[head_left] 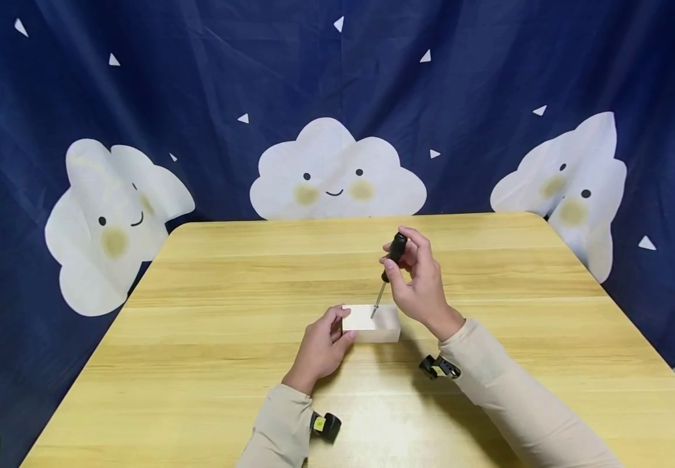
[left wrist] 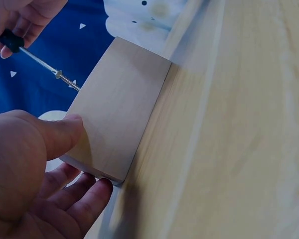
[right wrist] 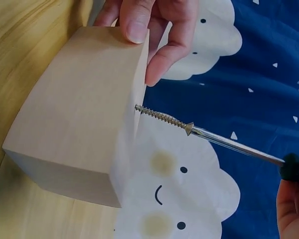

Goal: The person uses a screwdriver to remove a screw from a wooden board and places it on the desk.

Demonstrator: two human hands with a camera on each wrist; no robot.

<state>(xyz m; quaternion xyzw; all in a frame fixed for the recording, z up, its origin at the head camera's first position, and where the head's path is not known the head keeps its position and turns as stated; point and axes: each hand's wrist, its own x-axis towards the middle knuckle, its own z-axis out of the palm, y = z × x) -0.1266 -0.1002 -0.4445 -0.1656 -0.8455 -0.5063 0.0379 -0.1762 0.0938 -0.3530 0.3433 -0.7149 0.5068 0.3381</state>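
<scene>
A pale wooden block (head_left: pixel 370 335) lies on the table, and my left hand (head_left: pixel 321 348) grips its left end, thumb on the near side and fingers at the far side. My right hand (head_left: pixel 421 283) holds a screwdriver (head_left: pixel 397 248) by its black handle, above and to the right of the block. At the tip of the metal shaft sits a screw (right wrist: pixel 164 117), its head against the driver and its point right at the block's top face. Screwdriver and screw lean slightly, handle toward the right. Nearly the whole thread shows outside the wood.
The wooden table (head_left: pixel 226 364) stretches out around the block. Behind it hangs a dark blue curtain (head_left: pixel 208 78) with white clouds and small triangles. A black wrist camera (head_left: pixel 328 427) is strapped at the left wrist, another camera (head_left: pixel 431 368) at the right.
</scene>
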